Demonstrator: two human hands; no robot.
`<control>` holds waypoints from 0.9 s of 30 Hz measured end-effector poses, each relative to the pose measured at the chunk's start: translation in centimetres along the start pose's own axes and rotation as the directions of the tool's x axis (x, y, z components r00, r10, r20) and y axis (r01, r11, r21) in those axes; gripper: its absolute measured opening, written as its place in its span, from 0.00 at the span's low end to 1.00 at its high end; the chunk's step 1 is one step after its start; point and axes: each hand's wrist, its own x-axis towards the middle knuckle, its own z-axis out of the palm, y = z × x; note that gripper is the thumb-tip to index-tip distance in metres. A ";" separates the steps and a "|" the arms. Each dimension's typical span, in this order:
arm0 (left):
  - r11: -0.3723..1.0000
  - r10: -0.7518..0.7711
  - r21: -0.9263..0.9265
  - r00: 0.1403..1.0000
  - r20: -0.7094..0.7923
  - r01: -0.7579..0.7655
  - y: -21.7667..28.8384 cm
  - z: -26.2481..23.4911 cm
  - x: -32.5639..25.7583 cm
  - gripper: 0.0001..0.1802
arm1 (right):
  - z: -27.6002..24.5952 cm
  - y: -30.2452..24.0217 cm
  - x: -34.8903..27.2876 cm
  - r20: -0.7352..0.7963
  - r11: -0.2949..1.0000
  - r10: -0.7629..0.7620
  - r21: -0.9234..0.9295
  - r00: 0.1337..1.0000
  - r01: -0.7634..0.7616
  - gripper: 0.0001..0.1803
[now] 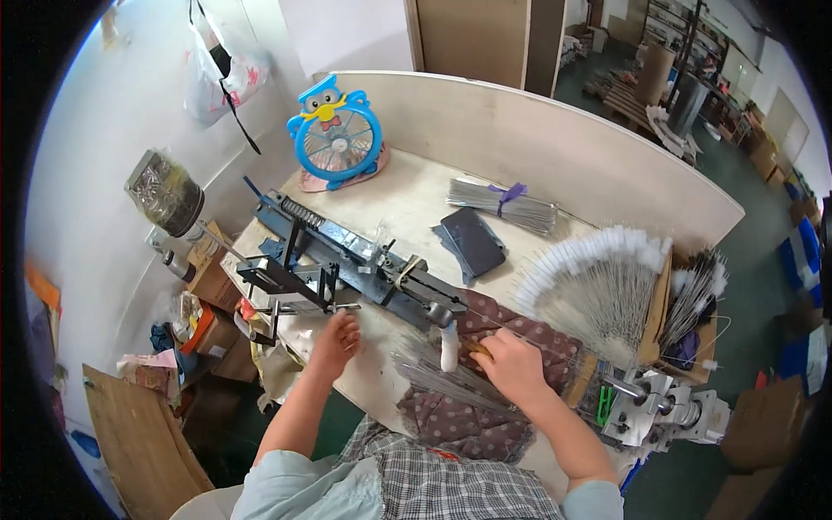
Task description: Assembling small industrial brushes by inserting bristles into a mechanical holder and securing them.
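Left hand (pixel 336 338) curled on the small crank of the dark metal jig (pixel 347 260) at the counter (pixel 407 204) edge. Right hand (pixel 513 364) closed on a wire (pixel 511 334) beside the white brush head (pixel 449 347), above loose wires (pixel 433 373) on dotted cloth (pixel 468 416).

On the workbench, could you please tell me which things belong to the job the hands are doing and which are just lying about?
In use:
- left hand at the dark metal jig
- right hand by the white-tipped piece
- loose wires on the dotted cloth
- fan of finished white-tipped wires

Lying about:
- blue bird-shaped fan
- dark phone
- tied wire bundle
- hanging plastic bag
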 end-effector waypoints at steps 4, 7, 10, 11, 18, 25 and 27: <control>0.993 -0.043 -0.117 0.996 -0.073 0.034 1.5 -2.1 0.6 0.14 | 0.1 -0.7 0.5 0.019 0.999 0.015 0.038 1.000 -0.015 0.09; 0.993 -0.017 -0.122 0.999 -0.052 0.011 1.0 -2.9 1.5 0.13 | -0.4 -1.1 0.4 0.038 1.000 -0.005 0.001 0.999 0.005 0.08; 0.986 0.016 -0.164 0.998 -0.058 -0.025 0.6 -2.6 1.7 0.10 | -1.6 -1.5 -0.1 0.061 0.999 -0.020 -0.043 0.998 0.023 0.09; 0.981 0.048 -0.186 0.996 -0.072 -0.060 0.4 -2.1 1.6 0.08 | -2.2 -1.7 -0.3 0.069 0.998 -0.022 -0.051 0.997 0.026 0.10; 0.988 0.118 0.057 0.952 0.283 -0.140 -4.2 10.1 -5.3 0.06 | -7.0 -1.7 0.4 -0.193 0.993 -0.054 -0.113 0.980 0.032 0.12; 0.986 0.074 0.086 0.840 0.538 -0.143 -7.3 20.3 -6.7 0.10 | -7.7 1.0 -1.0 -0.079 0.946 0.267 0.212 0.960 -0.246 0.10; 0.978 0.090 0.112 0.845 0.527 -0.175 -7.9 20.9 -6.3 0.10 | -8.3 1.6 -1.4 -0.054 0.943 0.268 0.219 0.962 -0.250 0.11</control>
